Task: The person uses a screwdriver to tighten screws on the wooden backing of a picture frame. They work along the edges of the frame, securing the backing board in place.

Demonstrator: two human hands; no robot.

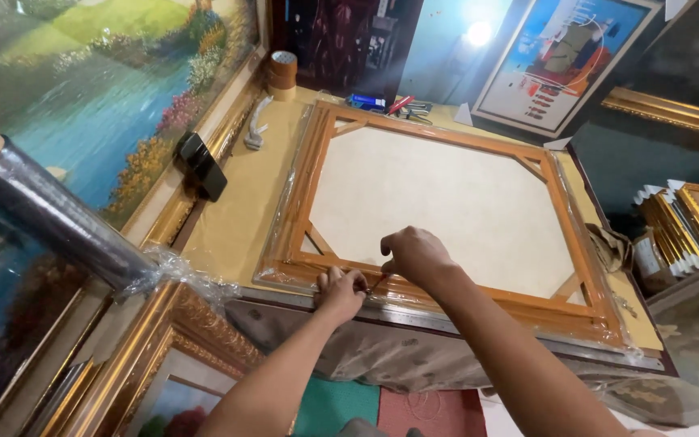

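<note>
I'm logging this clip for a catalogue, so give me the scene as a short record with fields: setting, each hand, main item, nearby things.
setting: workbench covered in tan paper, framed paintings around it
main item: wooden stretcher frame lying canvas-back up, wrapped in clear film
left hand: pressed on the frame's near rail, fingers curled
right hand: over the same rail, pinching a thin tool, kind unclear
nearby: roll of clear film at left, tape roll at far edge, black phone-like object against the landscape painting
</note>
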